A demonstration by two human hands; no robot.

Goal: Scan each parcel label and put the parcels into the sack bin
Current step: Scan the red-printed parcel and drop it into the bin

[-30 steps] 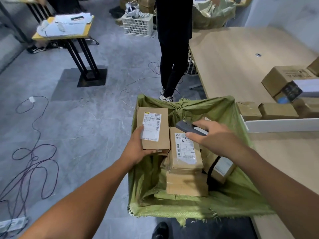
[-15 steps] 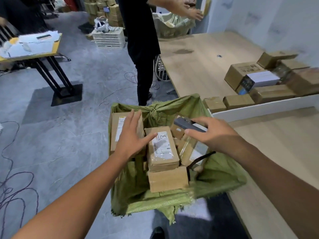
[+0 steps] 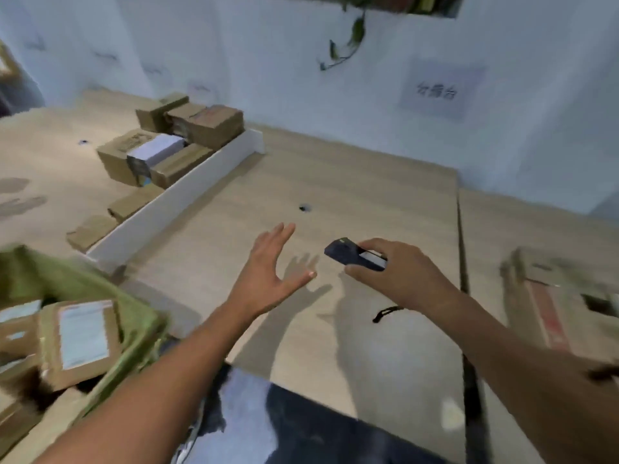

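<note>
the left hand (image 3: 268, 272) is held over the worktop (image 3: 335, 182) with fingers spread apart, nothing gripped. the scanner (image 3: 351, 257) is gripped by the right hand (image 3: 402, 272). labelled parcels (image 3: 80, 339) are seen inside the green sack bin (image 3: 137, 316) at lower left.

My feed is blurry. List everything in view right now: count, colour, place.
sack bin: one, green, lower left
parcels in the sack bin: at least two, brown with white labels, blurred
parcels on the table: several, brown, one white-topped, upper left behind the divider
divider: one, white, across the table
table: light wood, centre
big box: one, brown with a reddish stripe, right edge
wall sign: one, pale, upper right
plant sprig: one, green, hanging at the top
scanner: one, dark, in the right hand
left hand: open, empty, above the table
right hand: grips the scanner
</note>
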